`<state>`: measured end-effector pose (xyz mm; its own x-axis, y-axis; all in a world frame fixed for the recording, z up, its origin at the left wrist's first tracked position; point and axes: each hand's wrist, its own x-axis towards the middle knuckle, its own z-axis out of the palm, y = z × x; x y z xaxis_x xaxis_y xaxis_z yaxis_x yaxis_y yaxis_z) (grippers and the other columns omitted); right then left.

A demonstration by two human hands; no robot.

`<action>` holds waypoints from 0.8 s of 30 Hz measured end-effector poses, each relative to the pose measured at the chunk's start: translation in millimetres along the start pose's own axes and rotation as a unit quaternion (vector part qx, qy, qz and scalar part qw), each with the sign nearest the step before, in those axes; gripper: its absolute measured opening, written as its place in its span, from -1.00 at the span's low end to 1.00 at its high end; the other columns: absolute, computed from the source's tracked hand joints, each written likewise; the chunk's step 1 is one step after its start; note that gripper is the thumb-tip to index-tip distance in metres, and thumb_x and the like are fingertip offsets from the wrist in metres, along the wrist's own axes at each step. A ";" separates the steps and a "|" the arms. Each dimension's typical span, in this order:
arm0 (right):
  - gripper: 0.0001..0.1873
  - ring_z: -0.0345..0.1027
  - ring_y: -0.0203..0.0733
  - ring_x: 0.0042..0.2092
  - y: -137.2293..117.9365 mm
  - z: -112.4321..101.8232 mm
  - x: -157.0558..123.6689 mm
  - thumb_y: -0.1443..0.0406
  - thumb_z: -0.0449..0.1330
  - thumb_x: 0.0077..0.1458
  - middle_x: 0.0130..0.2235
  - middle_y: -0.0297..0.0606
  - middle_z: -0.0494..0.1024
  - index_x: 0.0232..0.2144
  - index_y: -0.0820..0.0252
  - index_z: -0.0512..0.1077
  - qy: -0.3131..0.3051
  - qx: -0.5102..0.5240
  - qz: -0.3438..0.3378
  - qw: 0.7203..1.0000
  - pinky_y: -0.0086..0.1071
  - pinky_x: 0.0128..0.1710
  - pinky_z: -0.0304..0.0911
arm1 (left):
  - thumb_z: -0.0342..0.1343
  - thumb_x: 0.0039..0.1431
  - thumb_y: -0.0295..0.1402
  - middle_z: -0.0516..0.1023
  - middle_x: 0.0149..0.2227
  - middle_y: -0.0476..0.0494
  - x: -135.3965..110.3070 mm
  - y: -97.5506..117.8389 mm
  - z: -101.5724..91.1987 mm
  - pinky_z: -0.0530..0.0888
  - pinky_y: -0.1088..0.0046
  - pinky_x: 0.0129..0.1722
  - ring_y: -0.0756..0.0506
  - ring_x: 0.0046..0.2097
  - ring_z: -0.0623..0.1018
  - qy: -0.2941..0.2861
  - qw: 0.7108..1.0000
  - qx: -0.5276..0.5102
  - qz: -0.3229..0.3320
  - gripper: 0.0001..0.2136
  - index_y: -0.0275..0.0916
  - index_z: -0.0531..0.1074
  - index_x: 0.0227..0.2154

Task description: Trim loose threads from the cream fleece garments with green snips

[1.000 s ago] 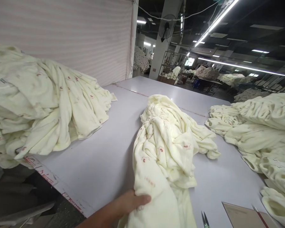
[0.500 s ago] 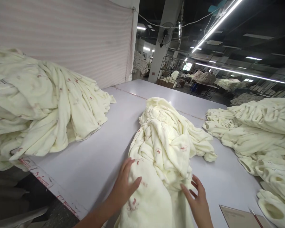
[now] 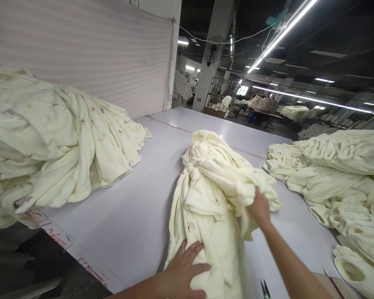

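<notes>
A pale yellow fleece garment [image 3: 205, 224] with small red prints lies bunched lengthwise down the middle of the table. My left hand [image 3: 187, 270] rests flat on its near part, fingers spread. Further up on the right side, my right hand [image 3: 258, 207] grips a fold of the same garment and lifts it a little off the table; its fingertips are partly hidden by the cloth. Below my right forearm, the metal tips of a pointed tool [image 3: 264, 288] show at the bottom edge.
Piles of similar pale yellow fleece stand on the left [image 3: 65, 141] and on the right [image 3: 345, 182] of the white table [image 3: 118, 224]. A brown board [image 3: 324, 282] with a red pen [image 3: 333, 282] lies at lower right. A striped cloth curtain [image 3: 81, 45] hangs behind the left pile.
My right hand has moved up and taken hold of a fold, pulling it to the right. My left hand has slid nearer and now lies flat. The pointed tool has come into view.
</notes>
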<state>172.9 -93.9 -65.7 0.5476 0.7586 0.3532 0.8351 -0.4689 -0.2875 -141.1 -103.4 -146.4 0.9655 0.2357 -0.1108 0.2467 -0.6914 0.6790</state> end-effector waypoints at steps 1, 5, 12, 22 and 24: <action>-0.51 0.27 -0.09 -0.24 -2.0 -21.8 16.6 0.19 0.04 0.04 -0.25 -0.14 0.33 0.01 0.26 0.16 0.015 -0.007 0.003 1.000 -0.29 -0.36 0.20 | -0.13 0.06 0.11 -0.25 0.28 -0.18 -0.2 0.5 -2.2 -0.22 -0.14 0.11 -0.29 0.25 -0.18 -0.002 1.000 0.000 0.002 -0.41 0.05 0.05 0.14; -0.48 0.23 -0.09 -0.29 -20.2 -77.8 52.4 0.24 0.09 -0.07 -0.31 -0.25 0.26 0.01 0.02 0.22 0.031 -0.031 -0.059 0.997 -0.33 -0.37 0.11 | -0.15 0.10 0.08 -0.22 0.27 -0.18 2.2 -3.0 -2.9 -0.18 -0.14 0.12 -0.29 0.25 -0.15 0.005 1.000 0.009 0.016 -0.45 0.06 0.05 0.14; -0.35 0.29 0.00 -0.27 -25.5 3.9 -72.5 0.46 0.02 -0.24 -0.31 -0.05 0.36 0.02 0.26 0.32 -0.093 0.022 -0.137 0.986 -0.25 -0.37 0.26 | -0.16 0.17 -0.02 0.00 0.23 -0.24 17.0 -32.2 26.0 0.02 -0.15 0.09 -0.34 0.21 0.07 0.073 0.994 0.071 0.044 -0.58 0.06 0.17 0.08; -0.39 0.18 0.14 0.05 48.8 29.2 -167.0 -0.02 -0.09 0.02 0.04 0.19 0.24 -0.09 0.38 0.25 -0.157 0.297 0.220 0.916 -0.12 -0.01 0.13 | -0.13 0.14 -0.39 0.42 -0.07 -0.09 -11.9 -4.9 -23.1 0.32 0.42 0.04 -0.05 0.01 0.38 0.271 0.957 -0.059 -0.087 -0.75 -0.11 0.34 -0.14; -0.36 0.25 0.21 -0.01 48.0 35.0 -173.6 -0.04 0.03 -0.06 -0.02 0.22 0.33 -0.12 0.40 0.28 -0.184 0.311 0.288 0.887 -0.05 -0.05 0.16 | -0.08 0.11 -0.35 0.39 -0.01 -0.05 -9.4 4.7 -37.2 0.26 0.36 0.09 -0.09 0.06 0.33 0.245 0.966 -0.040 -0.074 -0.74 -0.07 0.35 -0.13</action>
<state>116.1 -232.2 -171.9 0.7240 0.6247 -0.2926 0.1706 -0.5731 -0.8015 -152.1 -83.4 -115.1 0.7607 0.6354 0.1322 0.3519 -0.5749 0.7387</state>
